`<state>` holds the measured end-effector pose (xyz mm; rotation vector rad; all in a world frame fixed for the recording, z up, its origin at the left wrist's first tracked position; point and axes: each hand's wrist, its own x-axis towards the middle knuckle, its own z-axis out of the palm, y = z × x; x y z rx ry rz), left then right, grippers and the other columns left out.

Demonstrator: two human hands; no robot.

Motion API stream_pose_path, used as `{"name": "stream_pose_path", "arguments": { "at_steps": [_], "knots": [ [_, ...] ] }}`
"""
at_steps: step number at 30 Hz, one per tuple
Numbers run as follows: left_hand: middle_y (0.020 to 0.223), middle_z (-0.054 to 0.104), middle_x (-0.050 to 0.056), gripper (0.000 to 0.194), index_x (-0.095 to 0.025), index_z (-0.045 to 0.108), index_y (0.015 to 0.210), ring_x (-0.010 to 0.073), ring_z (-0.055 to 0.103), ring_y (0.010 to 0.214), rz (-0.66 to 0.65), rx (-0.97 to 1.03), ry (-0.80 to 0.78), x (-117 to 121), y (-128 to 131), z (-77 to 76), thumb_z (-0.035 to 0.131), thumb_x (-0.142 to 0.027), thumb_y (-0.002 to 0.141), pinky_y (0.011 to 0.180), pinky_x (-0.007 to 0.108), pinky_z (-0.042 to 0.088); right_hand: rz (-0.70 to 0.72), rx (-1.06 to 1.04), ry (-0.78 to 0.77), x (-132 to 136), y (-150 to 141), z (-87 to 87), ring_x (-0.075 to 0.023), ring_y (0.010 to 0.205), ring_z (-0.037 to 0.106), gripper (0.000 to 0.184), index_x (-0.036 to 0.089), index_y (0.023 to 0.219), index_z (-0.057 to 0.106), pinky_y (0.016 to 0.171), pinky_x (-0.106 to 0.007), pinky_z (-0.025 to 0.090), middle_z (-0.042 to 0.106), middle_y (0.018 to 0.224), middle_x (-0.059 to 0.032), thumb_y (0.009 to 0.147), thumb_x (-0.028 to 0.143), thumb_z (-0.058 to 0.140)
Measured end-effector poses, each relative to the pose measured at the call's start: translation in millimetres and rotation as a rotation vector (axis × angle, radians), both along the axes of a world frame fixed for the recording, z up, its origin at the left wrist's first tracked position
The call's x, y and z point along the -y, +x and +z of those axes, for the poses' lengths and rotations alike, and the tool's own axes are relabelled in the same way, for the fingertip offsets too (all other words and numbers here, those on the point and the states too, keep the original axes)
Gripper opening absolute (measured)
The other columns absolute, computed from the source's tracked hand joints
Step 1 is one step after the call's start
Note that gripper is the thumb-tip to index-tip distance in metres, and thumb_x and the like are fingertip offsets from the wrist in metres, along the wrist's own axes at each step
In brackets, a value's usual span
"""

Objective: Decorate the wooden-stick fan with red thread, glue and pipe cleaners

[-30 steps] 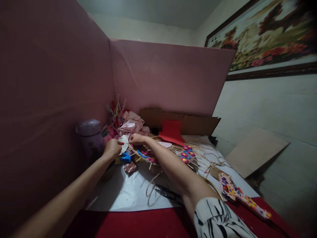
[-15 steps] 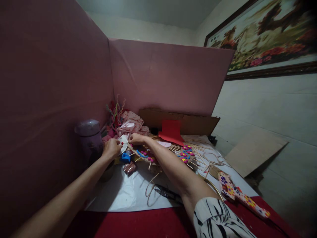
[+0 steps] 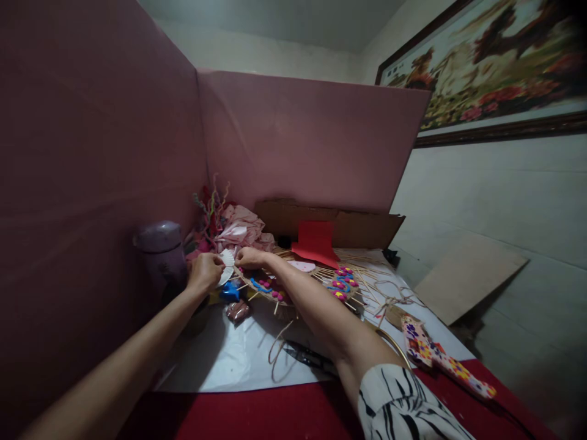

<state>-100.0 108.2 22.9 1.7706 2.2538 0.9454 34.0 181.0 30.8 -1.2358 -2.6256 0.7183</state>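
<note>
Held up at the far left of the table is a small white paper plate (image 3: pixel 227 259) with a fluted rim. My left hand (image 3: pixel 205 272) is closed in a pinch at its left side, fingertips on the plate. My right hand (image 3: pixel 249 258) is curled shut at the plate's right edge; what lies in its fingers is hidden. Under my right forearm lies a round craft of sticks and twine (image 3: pixel 268 287), decorated with pink balls and a blue wavy strip. A blue packet (image 3: pixel 230 289) and a brown wrapped lump (image 3: pixel 238 312) sit just below the plate.
A purple bottle (image 3: pixel 160 250) stands left, beside crumpled pink paper (image 3: pixel 243 226). Red paper (image 3: pixel 316 243) leans near a cardboard strip (image 3: pixel 367 229). Black-handled scissors (image 3: pixel 309 356) lie near the front, a flower-patterned piece (image 3: pixel 440 354) at right. Pink panels enclose the back and left.
The small red bit beside my left fingertips no longer shows. My left hand has shifted slightly against the plate; my right hand stays at its edge. The view has drifted a little.
</note>
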Motion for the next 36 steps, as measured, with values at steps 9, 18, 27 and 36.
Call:
{"name": "stream_pose_path", "arguments": {
  "at_steps": [9, 18, 27, 36],
  "knots": [
    [0.07, 0.073, 0.013, 0.014, -0.009, 0.074, 0.075, 0.019, 0.067, 0.063, 0.005, 0.079, -0.008, -2.0, -1.0, -1.6, 0.065, -0.019, 0.069, 0.053, 0.022, 0.046, 0.01, 0.0, 0.005, -1.7, -0.7, -0.5, -0.008, 0.047, 0.046, 0.018, 0.015, 0.059, 0.056, 0.045, -0.018, 0.034, 0.053, 0.052, 0.003, 0.077, 0.018, 0.05],
    [0.063, 0.072, 0.011, 0.012, -0.009, 0.073, 0.069, 0.017, 0.066, 0.059, 0.015, 0.107, 0.0, 0.6, 0.9, 0.5, 0.064, -0.017, 0.068, 0.051, 0.02, 0.044, 0.024, 0.004, 0.006, -2.2, -1.1, -2.2, -0.0078, 0.049, 0.047, 0.018, 0.014, 0.06, 0.057, 0.047, -0.017, 0.035, 0.054, 0.053, 0.0028, 0.076, 0.018, 0.049],
    [0.065, 0.072, 0.013, 0.011, -0.008, 0.073, 0.068, 0.018, 0.066, 0.058, 0.018, 0.128, 0.003, -1.8, -0.2, -0.8, 0.066, -0.017, 0.065, 0.05, 0.021, 0.045, 0.016, 0.016, 0.027, 3.4, -2.3, 3.3, -0.008, 0.05, 0.045, 0.018, 0.015, 0.059, 0.055, 0.047, -0.017, 0.034, 0.05, 0.052, 0.0037, 0.076, 0.016, 0.049],
    [0.065, 0.072, 0.013, 0.012, -0.008, 0.074, 0.069, 0.0187, 0.066, 0.057, 0.017, 0.163, 0.0, -5.5, -1.8, -6.1, 0.066, -0.016, 0.065, 0.05, 0.022, 0.046, 0.01, 0.04, 0.027, 2.6, -2.6, 2.1, -0.0082, 0.05, 0.046, 0.017, 0.014, 0.062, 0.058, 0.048, -0.017, 0.035, 0.053, 0.055, 0.003, 0.077, 0.017, 0.051]
  ]
}}
